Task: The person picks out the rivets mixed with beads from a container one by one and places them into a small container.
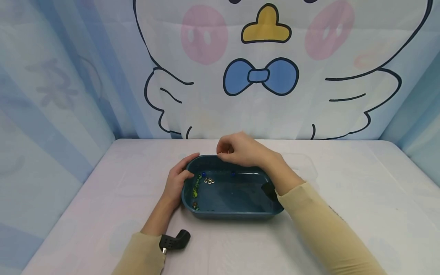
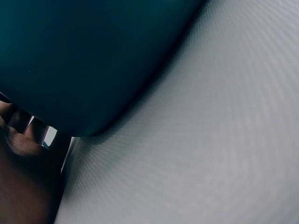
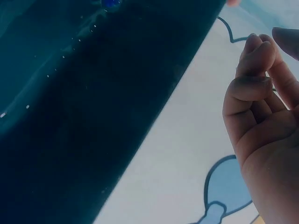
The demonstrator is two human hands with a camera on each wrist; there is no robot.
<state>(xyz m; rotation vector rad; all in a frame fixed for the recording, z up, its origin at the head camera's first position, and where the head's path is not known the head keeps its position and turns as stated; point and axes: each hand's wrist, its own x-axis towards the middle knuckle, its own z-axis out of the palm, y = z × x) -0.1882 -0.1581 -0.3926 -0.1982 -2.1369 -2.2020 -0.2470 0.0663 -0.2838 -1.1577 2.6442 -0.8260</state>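
Note:
A dark teal basin sits on the table in front of me. My left hand grips its left rim, the thumb over the edge and the fingers along the outside. Above the far rim is my right hand, with its fingers curled and the thumb near the fingertips; I cannot tell whether something small is between them. On the basin's floor lie a line of small green glassy pieces, several gold-coloured rings and a blue ball. Another blue ball lies near the rings.
A pale patterned cloth covers the table. Behind it hangs a curtain with a cartoon figure and a blue bow. A black wrist camera sticks out from the left sleeve.

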